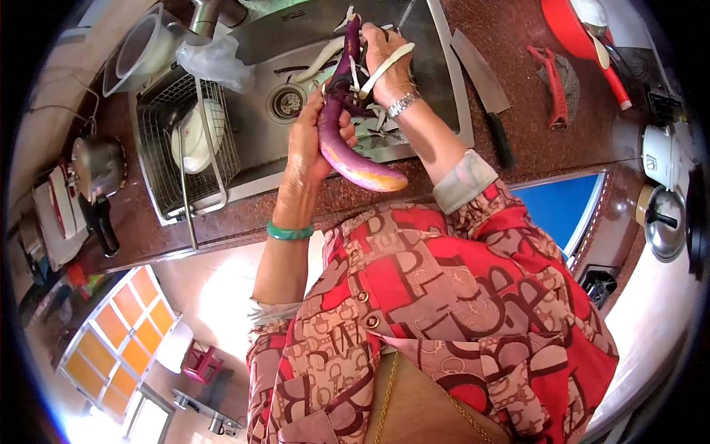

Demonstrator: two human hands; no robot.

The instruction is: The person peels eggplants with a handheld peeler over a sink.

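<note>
Over the sink (255,144), my left hand (314,133) is wrapped around a long purple eggplant (342,152). Its thick lower end is yellowish and points toward my body; strips have been pared from part of its upper length. My right hand (388,66) is closed beside the eggplant's upper part. What its fingers grip is mostly hidden. A pale peel strip (386,72) hangs across that hand. In the basin lie a long pale peeled piece (323,59) and several dark and pale peelings (360,111) under the hands.
A wire rack (222,166) with a white dish (198,137) sits at the sink's left. A cleaver (481,74) lies on the counter by the right rim, near a red-handled tool (555,89). Farther right are a red container (569,29) and a metal lid (664,222).
</note>
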